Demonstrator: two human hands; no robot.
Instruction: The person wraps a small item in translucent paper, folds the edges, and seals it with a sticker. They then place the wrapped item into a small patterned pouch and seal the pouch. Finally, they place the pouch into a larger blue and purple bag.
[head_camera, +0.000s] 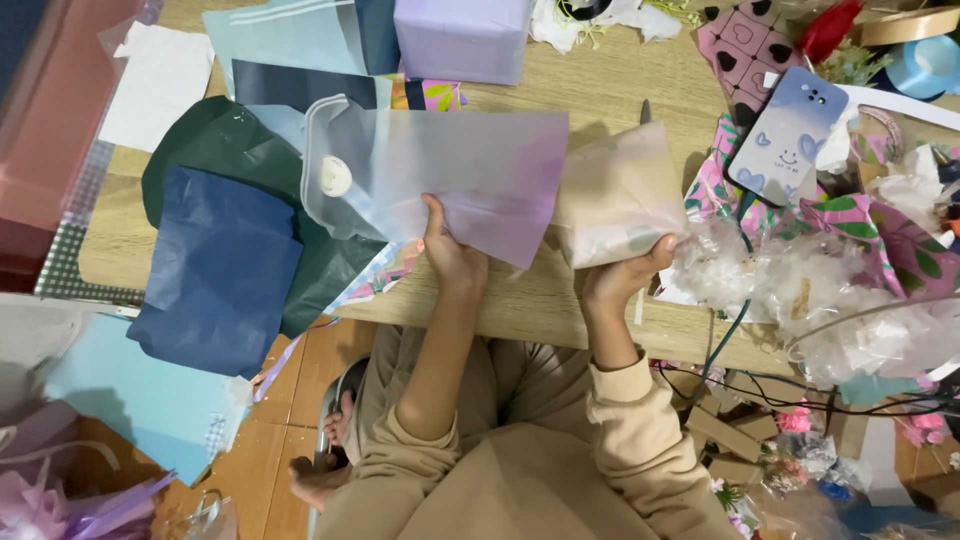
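Frosted translucent sheet (450, 180), tinted lilac toward its lower right corner, was held up over the wooden table (610, 95), pinched along its bottom edge by the left hand (452, 255), thumb on top and fingers curled beneath. A round white button (335, 177) sat near its far left end, well away from that hand. Just to the right, the right hand (622, 275) gripped the lower edge of a pale beige wrapped packet (618, 195), fingers closed around it; packet and sheet overlapped or touched at their near edges, though which lay on top could not be told.

Judging by how things lay, the packet looked already wrapped, while the sheet was not yet folded around anything, so the work seemed roughly midway.

Beyond the left hand lay dark green paper (215, 145) and navy paper (215, 270). Above the hands stood a lilac box (462, 38). Past the right hand rested a phone (786, 135) in a blue case and crumpled clear cellophane (790, 290).
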